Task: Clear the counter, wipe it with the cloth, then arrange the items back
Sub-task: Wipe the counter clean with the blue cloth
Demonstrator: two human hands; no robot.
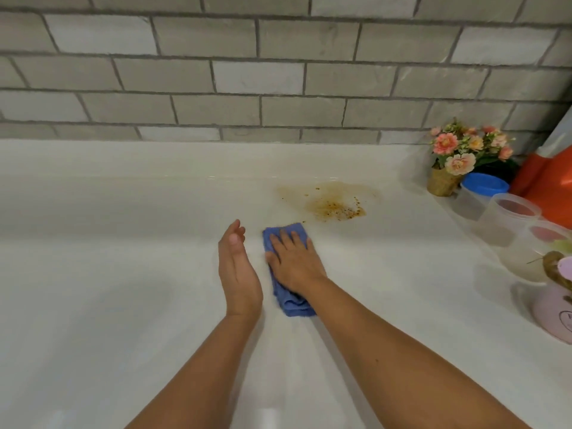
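You are pressing your right hand (294,264) flat on the folded blue terry cloth (292,303), fingers straight and spread a little, not curled round it. The cloth is lying on the white counter (123,243) near the middle. Its long axis is running from you toward the grey brick-pattern wall (247,72), with the far end leaning slightly left. The near end is showing behind your wrist and the far end is peeking out past your fingertips.

Your left hand (236,267) is standing on its edge just left of the cloth, palm facing it, fingers straight and together, holding nothing.

A brown stain with dark specks (332,204) is sitting just beyond the cloth's far end, to the right.

Along the right edge, a small woven pot of pink and peach flowers (458,156), a clear container with a blue lid (484,184), 2 clear plastic tubs (510,218), an orange object (548,184) and a pink pot (554,308) are standing close together. The pink pot is carrying a dark mark, cut off by the frame and unreadable.
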